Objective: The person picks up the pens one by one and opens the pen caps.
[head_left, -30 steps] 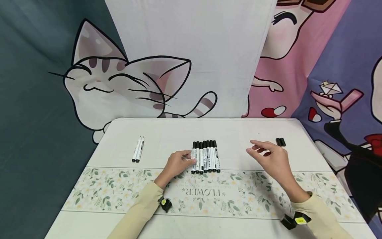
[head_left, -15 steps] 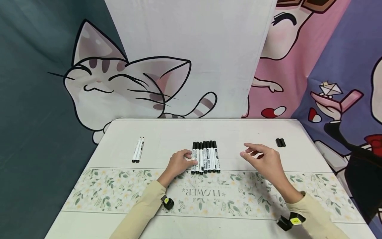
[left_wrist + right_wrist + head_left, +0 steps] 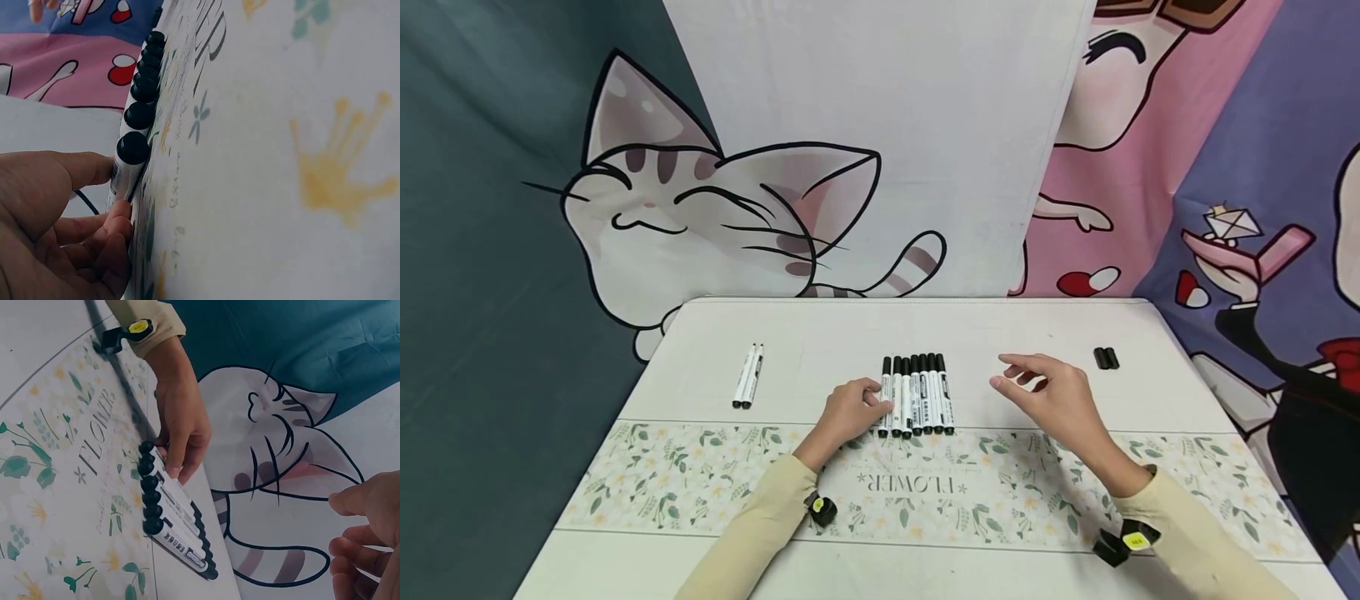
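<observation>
Seven capped marker pens (image 3: 925,400) lie in row on table (image 3: 820,333). Left hand (image 3: 848,411) pinches leftmost pen (image 3: 886,385) between thumb and fingers. Right hand (image 3: 1051,396), thumb and fingertips apart, hovers right of row.

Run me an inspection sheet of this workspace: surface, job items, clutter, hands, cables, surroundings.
Surface: white tabletop with a floral band.
Job items: row of seven capped markers; two uncapped markers to the left; two loose black caps to the right.
Clutter: nothing seen.
Hands: left hand pinches the row's leftmost marker; right hand is raised, holding nothing.
Cables: nothing seen.
Surroundings: cartoon-printed cloth backdrop.
</observation>
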A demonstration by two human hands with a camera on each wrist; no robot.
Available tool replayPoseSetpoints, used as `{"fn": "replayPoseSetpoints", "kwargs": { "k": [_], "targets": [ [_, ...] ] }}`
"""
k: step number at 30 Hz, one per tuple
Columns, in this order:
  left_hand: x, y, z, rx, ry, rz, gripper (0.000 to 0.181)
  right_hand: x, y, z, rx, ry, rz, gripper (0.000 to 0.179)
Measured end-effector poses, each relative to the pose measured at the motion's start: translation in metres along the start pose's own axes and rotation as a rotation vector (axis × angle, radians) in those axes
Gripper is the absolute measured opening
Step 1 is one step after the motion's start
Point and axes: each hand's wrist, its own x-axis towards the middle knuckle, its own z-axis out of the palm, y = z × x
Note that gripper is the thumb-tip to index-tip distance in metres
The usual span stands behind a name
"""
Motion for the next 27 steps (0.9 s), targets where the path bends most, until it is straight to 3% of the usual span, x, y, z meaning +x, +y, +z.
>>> {"fn": "replayPoseSetpoints", "kwargs": {
  "k": [7,13,19,27],
  "targets": [
    [0.001,0.003,0.005,0.062,0.078,-0.017,0.039,0.008,-0.002,0.004,0.004,-0.012,-0.037,0.035],
    [-0.001,0.002,0.000,0.055,0.122,-0.032,0.034,0.014,-0.002,0.004,0.009,-0.027,-0.046,0.034],
    [-0.006,-0.003,-0.008,-0.019,0.139,0.013,0.029,0.019,-0.002,0.006,0.005,-0.038,-0.049,0.033],
    [-0.017,0.008,-0.026,-0.121,0.182,0.081,0.031,0.023,-0.005,0.003,-0.001,-0.035,-0.070,0.032]
  ]
}}
